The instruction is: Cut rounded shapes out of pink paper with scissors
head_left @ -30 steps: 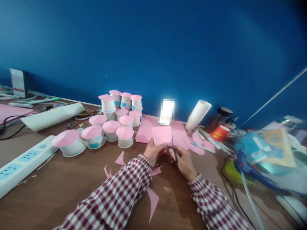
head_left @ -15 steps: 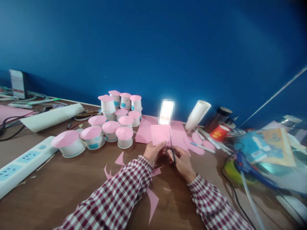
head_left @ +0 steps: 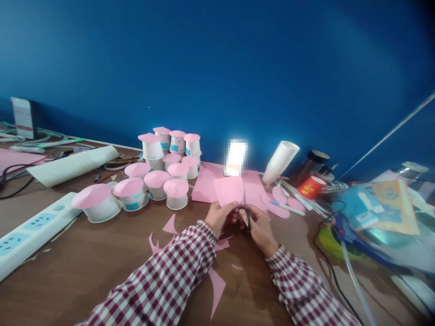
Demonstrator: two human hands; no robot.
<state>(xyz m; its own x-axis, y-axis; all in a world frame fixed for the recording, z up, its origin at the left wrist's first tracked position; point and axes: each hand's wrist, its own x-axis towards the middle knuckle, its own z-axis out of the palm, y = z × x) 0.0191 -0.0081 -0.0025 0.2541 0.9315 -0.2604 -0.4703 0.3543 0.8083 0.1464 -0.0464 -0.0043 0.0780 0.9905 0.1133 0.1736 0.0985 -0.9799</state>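
Note:
My left hand [head_left: 219, 218] pinches the lower edge of a pink paper piece [head_left: 229, 190] between thumb and fingers. Dark-handled scissors [head_left: 247, 217] are in my right hand [head_left: 260, 228], their blades pointing up along the right edge of that paper. The fingers of both hands nearly meet below it. Behind the held piece lie larger pink sheets [head_left: 204, 183]. Pink offcuts [head_left: 216, 290] are scattered on the brown table [head_left: 251, 299] around my forearms.
White cups with pink paper tops [head_left: 176, 194] stand left of centre, some stacked. A power strip [head_left: 37, 231] and nested white cups [head_left: 74, 165] are further left. On the right are pink discs [head_left: 278, 210], a cup stack [head_left: 281, 160], a red cup [head_left: 311, 188] and a blue glue gun [head_left: 360, 246].
The held paper has turned slightly, and its upper right edge now looks rounder. The scissors and my right hand have shifted slightly right.

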